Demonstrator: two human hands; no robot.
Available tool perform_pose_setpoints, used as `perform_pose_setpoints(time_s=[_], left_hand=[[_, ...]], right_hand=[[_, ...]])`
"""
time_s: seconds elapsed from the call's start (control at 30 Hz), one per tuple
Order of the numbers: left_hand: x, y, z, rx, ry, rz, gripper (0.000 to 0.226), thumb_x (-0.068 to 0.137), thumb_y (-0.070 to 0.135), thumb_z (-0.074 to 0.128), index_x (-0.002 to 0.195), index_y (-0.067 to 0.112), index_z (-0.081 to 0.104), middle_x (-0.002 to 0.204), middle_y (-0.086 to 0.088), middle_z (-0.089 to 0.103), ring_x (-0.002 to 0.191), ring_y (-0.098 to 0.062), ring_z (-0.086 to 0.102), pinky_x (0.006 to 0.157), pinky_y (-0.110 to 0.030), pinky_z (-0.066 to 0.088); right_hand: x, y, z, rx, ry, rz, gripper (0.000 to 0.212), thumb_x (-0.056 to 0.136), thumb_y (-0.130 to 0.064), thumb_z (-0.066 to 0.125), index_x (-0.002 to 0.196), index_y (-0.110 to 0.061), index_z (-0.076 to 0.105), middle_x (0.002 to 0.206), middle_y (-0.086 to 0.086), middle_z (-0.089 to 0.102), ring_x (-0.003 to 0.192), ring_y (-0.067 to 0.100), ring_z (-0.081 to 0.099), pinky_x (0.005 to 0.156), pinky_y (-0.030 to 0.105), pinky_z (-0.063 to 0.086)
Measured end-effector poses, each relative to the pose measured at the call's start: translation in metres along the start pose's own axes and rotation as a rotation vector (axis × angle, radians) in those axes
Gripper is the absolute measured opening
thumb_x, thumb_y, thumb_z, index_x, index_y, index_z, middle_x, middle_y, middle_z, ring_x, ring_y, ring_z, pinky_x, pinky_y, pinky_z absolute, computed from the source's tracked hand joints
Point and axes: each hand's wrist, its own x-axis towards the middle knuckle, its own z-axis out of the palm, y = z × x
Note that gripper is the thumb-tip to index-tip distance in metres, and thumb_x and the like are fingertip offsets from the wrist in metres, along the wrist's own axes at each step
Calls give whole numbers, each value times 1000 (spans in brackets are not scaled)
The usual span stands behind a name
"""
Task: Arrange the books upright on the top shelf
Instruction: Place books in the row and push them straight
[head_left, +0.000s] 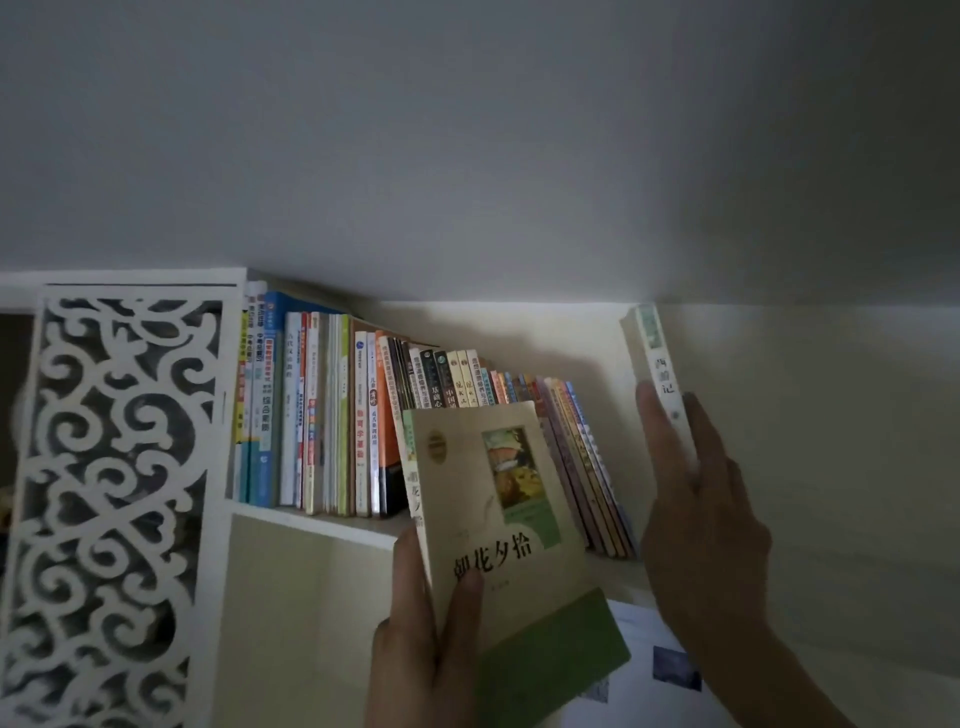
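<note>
A row of books (332, 421) stands upright on the white top shelf (337, 525), the rightmost ones leaning left. My left hand (426, 639) grips a cream book with a green lower band (498, 519) by its lower left corner, holding it in front of the row. My right hand (696, 509) holds a white book (655, 364) upright at the shelf's right side, spine toward me, fingers along its sides. A gap lies between the leaning books and the white book.
A white carved fretwork panel (114, 493) stands at the shelf's left end. The ceiling is close above the books. A pale wall closes the right side. Papers with small pictures (670, 670) lie below, partly behind my right arm.
</note>
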Motion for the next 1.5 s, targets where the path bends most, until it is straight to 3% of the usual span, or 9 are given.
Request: perform_pose_setpoints(time_s=[0.2,0.33,0.43,0.53,0.63,0.7,1.1,1.23,1.5], left_hand=[[-4,24,38,-291,-71,-6,38,106,29,51,143,29,44,119,10,73,108,-13,71,87,-30,60],[-7,29,28,-479,-126,-84,88,75,67,77,142,17,47,122,-10,71,115,-33,68,96,-48,55],[-9,27,16,-463,-146,-38,66,88,43,78,143,23,47,128,-7,69,118,-29,67,97,-50,56],[-13,30,10,-407,-164,-32,50,93,33,61,140,41,48,124,9,71,110,-15,71,86,-38,62],[-12,51,21,-426,-274,21,46,97,35,61,141,38,47,121,7,73,108,-16,72,82,-33,62],[1,62,43,-435,-351,85,42,100,32,60,140,34,46,123,3,72,111,-22,71,83,-37,62],[70,33,196,-425,-478,95,34,107,25,51,138,15,42,127,-14,64,112,-31,70,83,-51,62],[66,25,214,-301,-437,69,42,97,22,69,131,17,44,115,0,66,102,-8,71,77,-27,61],[83,-15,223,-182,-498,-4,73,77,39,89,135,26,48,125,7,69,113,-11,69,84,-32,63]], right_hand=[[-56,-69,-25,39,-54,-30,47,91,-23,60,131,2,61,101,18,73,82,33,71,48,33,55],[-74,-87,-28,203,-173,-76,51,93,-41,36,121,-9,64,117,8,72,97,31,70,71,41,62],[-72,-74,-34,420,-172,-245,43,91,-39,45,123,-19,65,124,2,68,105,27,67,86,35,58],[-48,-30,-48,786,-436,200,51,81,-48,64,127,-61,48,132,-22,53,126,16,51,106,35,44],[-18,16,-57,1048,-568,692,76,69,-24,88,138,-28,57,134,-1,62,118,29,61,99,48,48],[1,38,-68,1264,-595,758,56,60,-7,83,115,-11,73,112,14,75,93,35,74,83,46,54],[20,151,-43,1097,-179,757,37,82,-4,78,115,-17,71,100,2,79,88,22,76,65,29,61],[14,162,-27,1188,-209,855,28,85,-10,76,112,-18,74,99,5,79,89,26,76,71,38,62],[3,181,5,1015,-339,919,22,91,-10,57,106,-21,69,99,5,76,96,28,70,81,41,58]])
